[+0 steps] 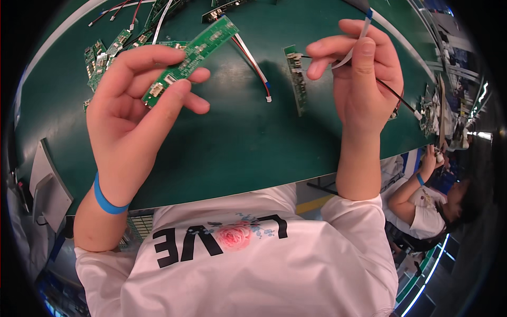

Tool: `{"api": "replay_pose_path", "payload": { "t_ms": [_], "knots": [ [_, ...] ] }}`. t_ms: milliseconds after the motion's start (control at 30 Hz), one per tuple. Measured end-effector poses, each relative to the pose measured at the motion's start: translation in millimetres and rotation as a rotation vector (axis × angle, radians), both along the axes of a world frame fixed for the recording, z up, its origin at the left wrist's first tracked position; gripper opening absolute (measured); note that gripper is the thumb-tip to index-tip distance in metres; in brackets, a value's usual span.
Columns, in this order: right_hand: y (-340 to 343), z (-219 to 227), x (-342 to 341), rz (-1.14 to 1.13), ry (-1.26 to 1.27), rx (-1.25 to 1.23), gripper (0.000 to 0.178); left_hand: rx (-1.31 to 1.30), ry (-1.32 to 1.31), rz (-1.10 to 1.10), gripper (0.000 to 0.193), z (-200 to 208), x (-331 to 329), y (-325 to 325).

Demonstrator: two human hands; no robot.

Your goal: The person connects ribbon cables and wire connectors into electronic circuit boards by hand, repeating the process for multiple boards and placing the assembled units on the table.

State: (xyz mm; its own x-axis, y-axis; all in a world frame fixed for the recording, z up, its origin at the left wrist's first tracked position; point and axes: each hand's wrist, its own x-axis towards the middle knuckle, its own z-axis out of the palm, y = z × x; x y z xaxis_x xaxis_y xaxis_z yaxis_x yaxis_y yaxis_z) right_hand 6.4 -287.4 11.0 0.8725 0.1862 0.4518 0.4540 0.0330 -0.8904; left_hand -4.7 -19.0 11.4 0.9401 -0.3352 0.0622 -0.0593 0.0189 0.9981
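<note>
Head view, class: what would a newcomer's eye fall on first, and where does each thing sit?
Likely first, the slim green circuit board held up in the left hand, at upper left. Next, the blue-tipped white ribbon cable in the right hand, at upper right. Then the pink rose printed on the white shirt, at lower centre.

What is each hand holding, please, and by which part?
Left hand: a green circuit board, by its long edges. Right hand: a white ribbon cable, pinched below its blue end.
</note>
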Motion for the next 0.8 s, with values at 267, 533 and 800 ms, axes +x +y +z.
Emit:
{"api": "replay_pose_path", "payload": {
  "t_ms": [267,533,800],
  "knots": [
    [5,6,-3,0.065,0.008,0.043,0.021,-0.030,0.018,0.045,0.029,4,0,-1],
    [17,20,-18,0.050,0.456,-0.008,0.004,-0.081,0.194,-0.129,0.031,3,-5,-6],
    [10,9,-8,0.210,0.241,-0.049,0.016,-0.088,0.227,-0.101,0.030,5,-1,-3]
  ]
}}
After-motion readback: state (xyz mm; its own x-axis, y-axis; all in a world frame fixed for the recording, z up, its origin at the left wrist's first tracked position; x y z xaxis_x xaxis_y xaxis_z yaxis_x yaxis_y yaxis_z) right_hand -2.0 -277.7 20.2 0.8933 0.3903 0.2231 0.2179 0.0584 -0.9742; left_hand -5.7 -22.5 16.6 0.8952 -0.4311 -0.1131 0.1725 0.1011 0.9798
